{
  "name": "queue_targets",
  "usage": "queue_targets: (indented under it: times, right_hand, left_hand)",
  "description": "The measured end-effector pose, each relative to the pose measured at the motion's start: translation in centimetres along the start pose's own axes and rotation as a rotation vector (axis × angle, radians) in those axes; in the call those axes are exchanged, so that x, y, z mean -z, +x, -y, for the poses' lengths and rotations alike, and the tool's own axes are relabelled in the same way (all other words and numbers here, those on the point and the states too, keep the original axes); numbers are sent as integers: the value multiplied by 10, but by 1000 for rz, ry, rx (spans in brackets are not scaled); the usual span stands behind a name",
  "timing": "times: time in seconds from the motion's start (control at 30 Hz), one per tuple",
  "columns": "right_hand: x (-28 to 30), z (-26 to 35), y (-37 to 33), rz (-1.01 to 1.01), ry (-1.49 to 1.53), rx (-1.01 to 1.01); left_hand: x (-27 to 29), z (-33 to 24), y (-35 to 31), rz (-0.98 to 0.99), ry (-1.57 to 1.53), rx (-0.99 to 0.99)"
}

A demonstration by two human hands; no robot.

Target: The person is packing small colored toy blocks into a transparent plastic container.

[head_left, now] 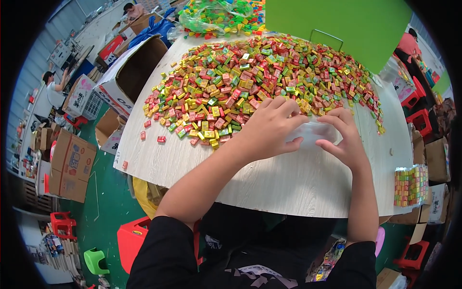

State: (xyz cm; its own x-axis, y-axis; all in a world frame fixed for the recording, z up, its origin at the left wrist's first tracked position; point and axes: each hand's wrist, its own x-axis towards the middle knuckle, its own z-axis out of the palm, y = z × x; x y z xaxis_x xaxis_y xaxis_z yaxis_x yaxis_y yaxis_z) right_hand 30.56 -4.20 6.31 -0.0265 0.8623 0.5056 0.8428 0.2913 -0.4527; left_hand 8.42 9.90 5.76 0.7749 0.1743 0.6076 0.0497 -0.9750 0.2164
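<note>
Wears a black shirt (255, 262), nearest the camera, with a pale print low on the front. Stretches both bare forearms over a pale, wood-grained tabletop (288, 190). Curls the left grip (272, 127) around one side of a piece of clear plastic (315, 136), with fingers bent over the far side and thumb set apart on the near side. Arches the right grip (345, 136) around the opposite side, with fingers bent and thumb pointing inward. Has hold of the plastic from both sides, with each grip closed only partway, to about its width. Cannot tell the exact shape of the plastic, nor whether resting on the tabletop or lifted just clear.

Has just beyond the plastic a broad heap of small wrapped blocks (231, 82) in red, yellow and green, with a few loose at the left. Behind the heap, a clear bag (211, 19) of bright pieces and a tall green panel (341, 19). By the right edge, a clear pack (411, 185) of blocks in rows. Beside the tabletop at left, an open white carton (108, 89); farther left, a brown carton (72, 164). Lower left, a red stool (129, 243) and a green stool (95, 261) on green floor (103, 197).
</note>
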Motion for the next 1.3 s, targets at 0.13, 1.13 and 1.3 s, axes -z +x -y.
queue_targets:
  times: [0.13,1.13,1.3]
  right_hand:
    - [0,3,0,-7,-5,-13]
    - [1,7,2,-87,-303,205]
    - [2,7,2,-86,-294,185]
  left_hand:
    - [1,0,0,14,24,-6]
    - [0,-3,3,-3,160,-102]
    - [0,-3,3,10,157,-82]
